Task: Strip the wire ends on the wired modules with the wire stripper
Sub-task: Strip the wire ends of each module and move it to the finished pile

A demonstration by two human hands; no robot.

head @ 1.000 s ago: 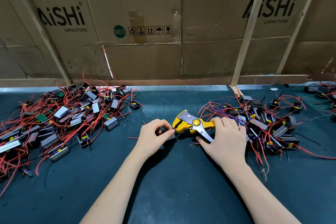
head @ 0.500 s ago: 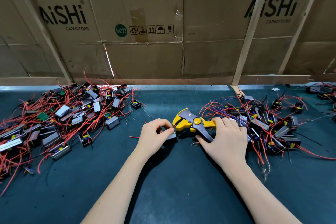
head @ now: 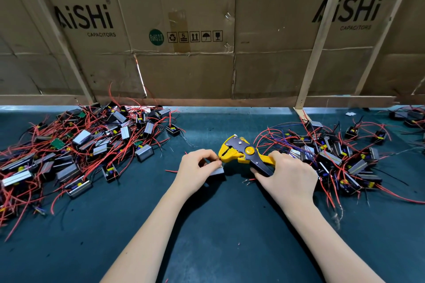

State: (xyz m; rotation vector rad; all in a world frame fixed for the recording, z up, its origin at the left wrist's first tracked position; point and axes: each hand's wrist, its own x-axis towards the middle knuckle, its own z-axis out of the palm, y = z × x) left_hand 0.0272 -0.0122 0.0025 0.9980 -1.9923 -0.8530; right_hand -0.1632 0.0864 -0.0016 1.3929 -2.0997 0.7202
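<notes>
At centre frame, my left hand pinches a grey wired module on the dark worktop, feeding its wire end into the yellow wire stripper, whose handles my right hand grips. Farther back, one tangled heap fills the left of the frame, another the right. Which is finished I cannot tell; plenty seemingly remains.

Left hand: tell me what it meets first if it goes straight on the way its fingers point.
Probably the wire stripper: the left hand points right, fingers almost at its yellow head.
</notes>
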